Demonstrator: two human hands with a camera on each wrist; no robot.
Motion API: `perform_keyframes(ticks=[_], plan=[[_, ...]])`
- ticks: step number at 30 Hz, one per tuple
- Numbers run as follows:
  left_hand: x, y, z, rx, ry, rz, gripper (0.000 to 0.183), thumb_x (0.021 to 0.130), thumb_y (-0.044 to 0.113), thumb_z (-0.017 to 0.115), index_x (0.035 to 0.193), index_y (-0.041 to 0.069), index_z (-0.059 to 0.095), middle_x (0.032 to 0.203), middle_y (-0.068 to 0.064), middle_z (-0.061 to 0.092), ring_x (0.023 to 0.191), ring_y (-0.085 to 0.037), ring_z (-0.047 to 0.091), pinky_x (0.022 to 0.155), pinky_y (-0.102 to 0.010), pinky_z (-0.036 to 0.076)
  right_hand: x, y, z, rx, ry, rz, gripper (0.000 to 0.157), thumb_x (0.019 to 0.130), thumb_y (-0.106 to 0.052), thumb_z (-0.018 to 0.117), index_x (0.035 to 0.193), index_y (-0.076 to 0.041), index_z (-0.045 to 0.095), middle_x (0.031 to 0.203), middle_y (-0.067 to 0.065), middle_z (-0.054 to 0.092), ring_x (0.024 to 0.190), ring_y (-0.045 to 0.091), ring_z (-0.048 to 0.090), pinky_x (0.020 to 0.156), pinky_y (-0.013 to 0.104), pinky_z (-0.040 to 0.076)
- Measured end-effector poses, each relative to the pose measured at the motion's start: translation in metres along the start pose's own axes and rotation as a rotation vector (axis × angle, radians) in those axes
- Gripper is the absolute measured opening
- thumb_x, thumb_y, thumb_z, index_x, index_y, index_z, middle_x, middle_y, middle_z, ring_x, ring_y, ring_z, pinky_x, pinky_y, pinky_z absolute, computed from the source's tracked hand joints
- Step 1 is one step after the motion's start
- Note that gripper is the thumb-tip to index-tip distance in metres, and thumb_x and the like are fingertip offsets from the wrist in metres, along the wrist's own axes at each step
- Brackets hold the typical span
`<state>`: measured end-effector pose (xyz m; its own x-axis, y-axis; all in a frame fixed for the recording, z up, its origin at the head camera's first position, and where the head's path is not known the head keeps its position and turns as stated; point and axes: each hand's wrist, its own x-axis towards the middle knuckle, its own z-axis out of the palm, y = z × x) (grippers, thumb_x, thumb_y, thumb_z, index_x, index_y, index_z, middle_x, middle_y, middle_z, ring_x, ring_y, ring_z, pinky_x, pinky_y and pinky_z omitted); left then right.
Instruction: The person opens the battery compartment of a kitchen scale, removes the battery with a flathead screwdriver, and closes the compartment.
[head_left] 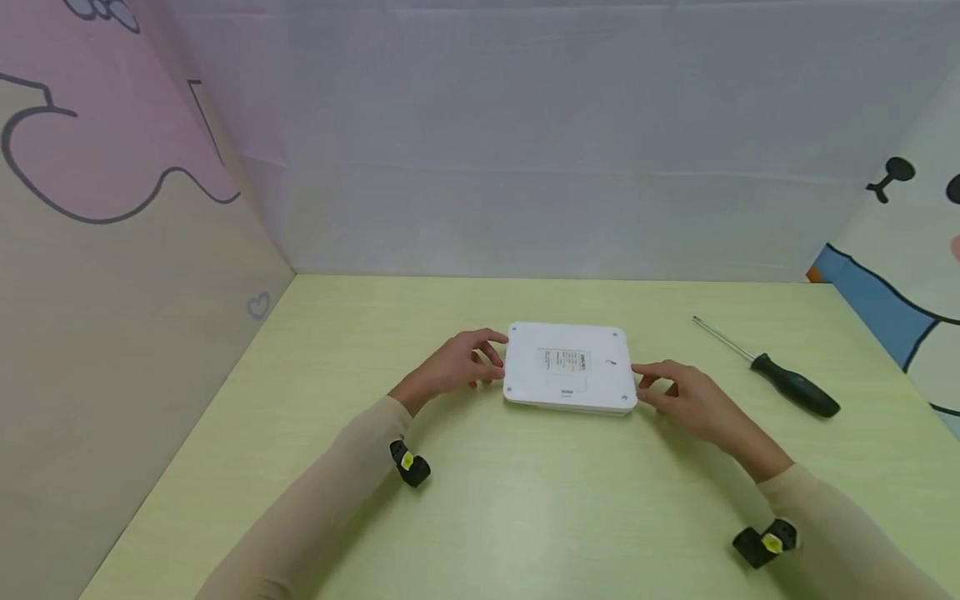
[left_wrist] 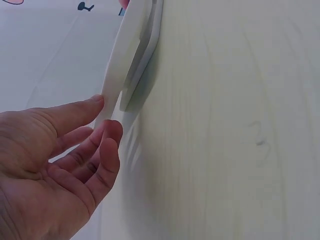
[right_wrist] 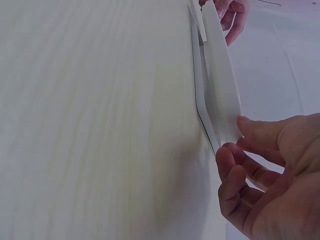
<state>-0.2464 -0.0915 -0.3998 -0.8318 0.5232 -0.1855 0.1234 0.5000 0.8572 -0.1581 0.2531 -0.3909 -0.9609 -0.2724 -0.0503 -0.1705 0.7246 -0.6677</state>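
A flat white device [head_left: 570, 365] lies underside up on the table, with a printed label, corner screws and a small hatch facing me. My left hand [head_left: 468, 360] holds its left edge. In the left wrist view, the thumb [left_wrist: 80, 116] presses the device's side and bent fingertips sit close below. At the opposite edge, my right hand [head_left: 684, 398] grips with thumb and fingers. The right wrist view has a thin lower panel [right_wrist: 202, 95] under the main body, a narrow gap between them. The device's front face is hidden.
A screwdriver [head_left: 797, 385] with a black handle lies on the table to the right of my right hand, its tip pointing back and left. White cloth [head_left: 555, 167] rises behind the table [head_left: 480, 517], and printed panels stand at both sides.
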Motion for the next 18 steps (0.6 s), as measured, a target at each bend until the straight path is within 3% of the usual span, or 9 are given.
perform_keyframes(ticks=[6,10,14,18], plan=[[-0.002,0.005,0.001,0.034,0.011,-0.004,0.052,0.09,0.01,0.07,0.139,0.012,0.051,0.106,-0.01,0.064,0.079,-0.022,0.064,0.062,-0.03,0.052,0.001,0.0,-0.002,-0.007,0.002,0.005,0.044,0.097,-0.015,0.06,0.137,0.002,0.053,0.112,0.017,0.064,0.071,0.016,0.057,0.058,0.025,0.045],[-0.002,0.007,0.001,0.17,0.049,0.002,0.052,0.091,0.022,0.07,0.139,0.014,0.052,0.122,-0.008,0.061,0.104,-0.024,0.062,0.082,-0.036,0.053,0.002,-0.009,-0.005,-0.118,0.075,-0.026,0.043,0.095,-0.022,0.064,0.131,0.001,0.059,0.113,0.018,0.063,0.085,0.025,0.061,0.066,0.032,0.049],[-0.001,0.014,0.004,0.377,0.094,0.02,0.068,0.086,0.041,0.074,0.144,0.015,0.049,0.149,-0.007,0.044,0.136,-0.03,0.041,0.11,-0.046,0.039,0.01,-0.026,-0.004,-0.258,0.138,-0.095,0.05,0.09,-0.033,0.069,0.127,0.0,0.063,0.123,0.019,0.06,0.11,0.038,0.056,0.085,0.052,0.047],[0.003,0.021,0.012,0.551,0.082,0.038,0.088,0.077,0.054,0.077,0.149,0.017,0.043,0.161,-0.001,0.028,0.149,-0.034,0.02,0.117,-0.055,0.025,0.025,-0.043,0.005,-0.404,0.121,-0.162,0.058,0.084,-0.043,0.073,0.125,-0.003,0.066,0.128,0.016,0.06,0.117,0.04,0.053,0.092,0.061,0.041]])
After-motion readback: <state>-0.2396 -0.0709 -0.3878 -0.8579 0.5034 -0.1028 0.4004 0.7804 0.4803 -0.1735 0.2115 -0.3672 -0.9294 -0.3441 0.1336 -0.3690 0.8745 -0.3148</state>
